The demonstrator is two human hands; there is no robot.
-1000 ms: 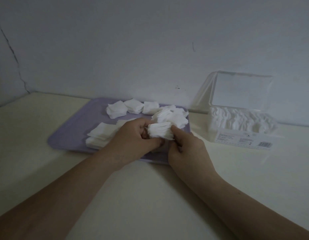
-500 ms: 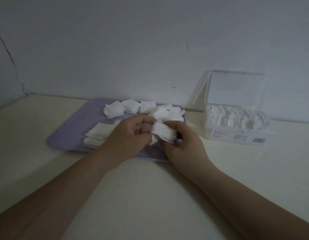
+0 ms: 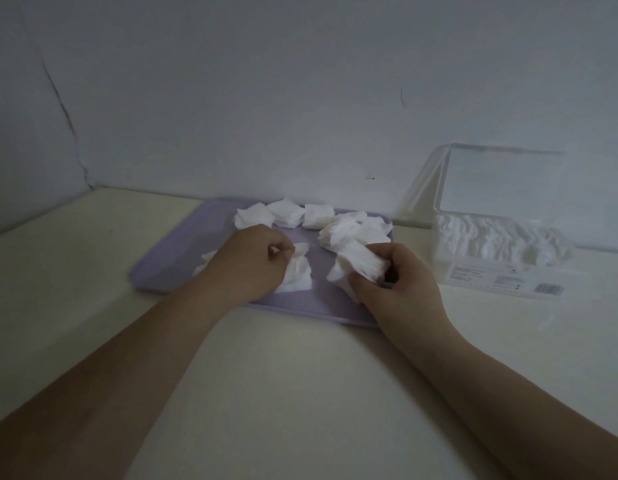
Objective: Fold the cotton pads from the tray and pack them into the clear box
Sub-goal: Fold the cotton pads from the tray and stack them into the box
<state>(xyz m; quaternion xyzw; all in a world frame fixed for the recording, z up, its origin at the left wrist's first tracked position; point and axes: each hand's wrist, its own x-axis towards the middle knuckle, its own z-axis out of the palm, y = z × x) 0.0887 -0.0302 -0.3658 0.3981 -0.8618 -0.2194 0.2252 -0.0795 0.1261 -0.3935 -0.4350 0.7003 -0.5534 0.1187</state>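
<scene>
pad (image 3: 361, 263) over tray's right end, gripped by right hand (image 3: 401, 289) | left hand (image 3: 248, 268) pinches second pad (image 3: 298, 275) on purple tray (image 3: 169, 261) | clear box (image 3: 501, 271) right of tray on bench (image 3: 300, 375), lid up, pads inside

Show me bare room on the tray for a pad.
Tray's left end, between its rim and the left hand, is bare; so is the strip between it and the right hand. Pads crowd the back right corner.

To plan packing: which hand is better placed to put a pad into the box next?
Likely right: the right hand holds a folded pad and is nearer the open box; the left hand is over the tray.
</scene>
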